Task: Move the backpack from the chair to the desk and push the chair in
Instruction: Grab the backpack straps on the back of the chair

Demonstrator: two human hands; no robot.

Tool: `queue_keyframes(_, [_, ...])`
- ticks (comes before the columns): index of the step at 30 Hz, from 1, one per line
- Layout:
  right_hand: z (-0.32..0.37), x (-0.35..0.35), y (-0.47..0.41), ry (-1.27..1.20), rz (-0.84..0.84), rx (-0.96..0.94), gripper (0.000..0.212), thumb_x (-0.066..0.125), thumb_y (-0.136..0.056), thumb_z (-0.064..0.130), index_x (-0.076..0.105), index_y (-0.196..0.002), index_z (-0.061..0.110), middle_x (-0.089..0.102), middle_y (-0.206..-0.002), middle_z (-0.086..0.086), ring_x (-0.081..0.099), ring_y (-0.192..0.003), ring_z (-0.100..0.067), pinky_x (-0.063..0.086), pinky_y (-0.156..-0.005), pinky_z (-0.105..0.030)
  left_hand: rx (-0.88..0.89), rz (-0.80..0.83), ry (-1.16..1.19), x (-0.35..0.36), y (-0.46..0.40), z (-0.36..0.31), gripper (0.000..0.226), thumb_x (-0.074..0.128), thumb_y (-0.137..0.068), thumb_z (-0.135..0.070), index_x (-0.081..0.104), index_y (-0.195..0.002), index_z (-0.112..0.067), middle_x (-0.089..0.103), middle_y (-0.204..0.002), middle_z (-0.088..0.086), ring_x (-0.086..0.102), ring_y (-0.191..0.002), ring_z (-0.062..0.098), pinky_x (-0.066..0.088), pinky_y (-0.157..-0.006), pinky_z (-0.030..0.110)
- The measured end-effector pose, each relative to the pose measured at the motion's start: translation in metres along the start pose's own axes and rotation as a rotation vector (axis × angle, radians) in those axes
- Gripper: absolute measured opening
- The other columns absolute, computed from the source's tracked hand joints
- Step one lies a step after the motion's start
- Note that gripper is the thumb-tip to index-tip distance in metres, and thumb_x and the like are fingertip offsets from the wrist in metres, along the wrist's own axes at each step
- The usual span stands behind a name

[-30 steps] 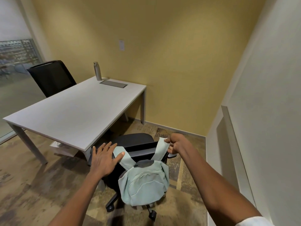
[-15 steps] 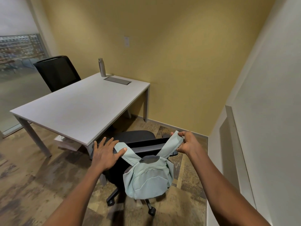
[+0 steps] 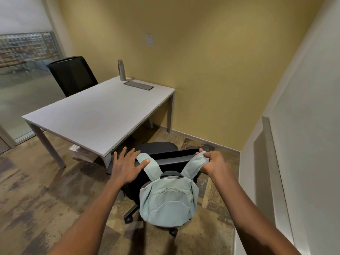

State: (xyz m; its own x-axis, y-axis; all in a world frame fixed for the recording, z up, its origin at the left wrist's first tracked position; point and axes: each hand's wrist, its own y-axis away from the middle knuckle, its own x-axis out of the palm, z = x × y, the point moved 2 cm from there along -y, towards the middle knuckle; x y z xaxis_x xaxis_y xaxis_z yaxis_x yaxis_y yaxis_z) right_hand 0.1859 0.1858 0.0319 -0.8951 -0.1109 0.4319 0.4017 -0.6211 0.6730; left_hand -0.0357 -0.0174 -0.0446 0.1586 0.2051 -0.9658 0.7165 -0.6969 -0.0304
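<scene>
Both arms bare, extended forward and down from bottom of view, converging slightly. Left hand point(image 3: 127, 167) flat, palm down, fingers spread and pointing away, thumb out to right; wrist straight. Right hand point(image 3: 211, 162) closed, fingers curled in pinch grip, knuckles up, thumb on top; wrist bent slightly inward. Hands level with each other, well apart.

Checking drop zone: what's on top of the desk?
On the desk: a metal bottle and a flat grey panel at the far end. Nothing covers the rest.
</scene>
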Motion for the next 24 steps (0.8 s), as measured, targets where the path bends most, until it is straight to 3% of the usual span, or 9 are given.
queue_keyframes(4, [-0.012,0.007,0.024,0.023,0.051,0.074,0.037,0.029,-0.102,0.0,0.059,-0.123,-0.006,0.052,-0.123,-0.019,0.056,-0.101,-0.028,0.039,-0.097,-0.038,-0.013,-0.009,0.013,0.001,0.001,0.007,0.078,0.02,-0.091,-0.074,0.032,-0.153,-0.028,0.026,-0.164,0.004,0.009,-0.154,0.028,0.0,-0.122,0.056])
queue_keyframes(7, [-0.022,0.015,0.039,0.036,0.089,0.104,0.039,0.029,-0.102,-0.002,0.053,-0.133,-0.007,0.052,-0.137,-0.02,0.055,-0.119,-0.029,0.04,-0.101,-0.037,-0.051,-0.029,0.04,0.001,0.003,0.012,0.074,0.017,-0.096,-0.066,0.027,-0.155,-0.023,0.023,-0.165,0.008,0.008,-0.154,0.03,0.0,-0.124,0.054])
queue_keyframes(9, [-0.028,0.02,0.048,0.043,0.114,0.12,0.04,0.029,-0.102,-0.004,0.05,-0.135,-0.008,0.052,-0.14,-0.018,0.053,-0.118,-0.027,0.041,-0.096,-0.036,-0.099,-0.057,0.087,0.002,0.008,0.012,0.077,0.013,-0.095,-0.065,0.026,-0.156,-0.02,0.016,-0.166,0.013,0.005,-0.154,0.031,0.0,-0.124,0.052])
queue_keyframes(13, [-0.039,0.028,0.062,0.031,0.151,0.14,0.039,0.027,-0.101,-0.006,0.05,-0.132,-0.011,0.062,-0.106,-0.016,0.054,-0.114,-0.028,0.042,-0.099,-0.039,-0.274,-0.099,0.428,0.014,0.036,0.003,0.078,0.021,-0.093,-0.067,0.01,-0.159,-0.027,-0.025,-0.164,0.011,-0.026,-0.149,0.031,-0.001,-0.119,0.057])
queue_keyframes(15, [-0.044,0.03,0.067,0.006,0.169,0.141,0.037,0.027,-0.1,-0.008,0.048,-0.131,-0.011,0.062,-0.094,-0.015,0.055,-0.109,-0.028,0.043,-0.096,-0.04,-0.329,-0.117,0.564,0.021,0.056,-0.009,0.075,0.037,-0.098,-0.058,0.003,-0.158,-0.031,-0.029,-0.162,0.01,-0.023,-0.15,0.035,0.009,-0.117,0.064])
queue_keyframes(18, [-0.052,0.035,0.074,0.015,0.181,0.136,0.038,0.028,-0.099,-0.01,0.047,-0.132,-0.01,0.064,-0.101,-0.016,0.057,-0.105,-0.028,0.045,-0.092,-0.04,-0.44,-0.148,0.799,0.03,0.078,-0.025,0.086,0.058,-0.097,-0.036,0.0,-0.158,-0.02,0.024,-0.161,0.022,0.033,-0.142,0.046,0.036,-0.108,0.056])
queue_keyframes(20, [-0.055,0.038,0.077,0.015,0.179,0.127,0.037,0.029,-0.099,-0.011,0.047,-0.131,-0.011,0.063,-0.109,-0.017,0.058,-0.106,-0.028,0.047,-0.092,-0.039,-0.485,-0.182,0.817,0.027,0.085,-0.026,0.066,0.06,-0.097,-0.026,0.026,-0.149,-0.003,0.058,-0.133,0.025,0.058,-0.117,0.045,0.048,-0.089,0.045])
queue_keyframes(22, [-0.056,0.041,0.08,0.032,0.181,0.129,0.031,0.029,-0.098,-0.011,0.051,-0.12,-0.011,0.063,-0.111,-0.018,0.059,-0.11,-0.029,0.047,-0.094,-0.04,-0.444,-0.245,0.755,0.018,0.087,-0.019,0.022,0.058,-0.098,-0.019,0.061,-0.101,0.002,0.069,-0.09,0.021,0.064,-0.086,0.041,0.043,-0.065,0.037])
queue_keyframes(24, [-0.054,0.043,0.083,0.055,0.192,0.144,0.03,0.029,-0.099,-0.009,0.057,-0.111,-0.011,0.061,-0.123,-0.021,0.058,-0.114,-0.03,0.044,-0.098,-0.041,-0.432,-0.287,0.75,0.009,0.092,-0.011,0.031,0.057,-0.098,-0.017,0.056,-0.073,0.001,0.058,-0.067,0.014,0.055,-0.068,0.032,0.035,-0.059,0.037])
